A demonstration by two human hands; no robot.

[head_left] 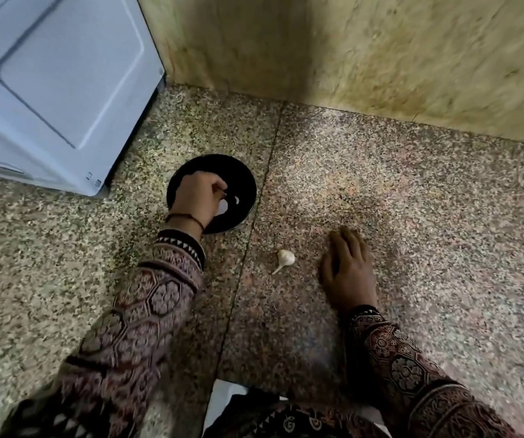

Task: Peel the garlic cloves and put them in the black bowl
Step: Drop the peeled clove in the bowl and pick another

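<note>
A person looks down at a speckled stone surface (381, 191), both arms reaching forward in dark patterned sleeves (147, 311).

The left hand (199, 197) hovers over the near left part of a black bowl (241, 181), knuckles up. Its fingers are curled inward, with the thumb and forefinger tips drawn together. The blur makes it impossible to tell whether they pinch anything. A thin dark thread (185, 218) circles the wrist. Just below and to the right of these fingertips, two small pale pieces (223, 208) show against the bowl's dark inside. They look like peeled garlic, but it is unclear whether the larger one lies in the bowl or touches the hand.

The right hand (349, 270) rests palm down on the stone, fingers straight and close together, holding nothing. Just to its left, not touching it, lies a small whole garlic bulb (286, 257), still in its white skin. Its thin stem points toward the person. The bulb sits between the two hands, nearer the right one and closer to the person than the bowl.

A dark seam (248, 248) in the stone runs from the far wall toward the person, passing between the bowl and the bulb. Beyond and to the left of the left hand stands a white appliance (58, 90). A beige mottled wall (349, 52) rises behind both hands.
</note>
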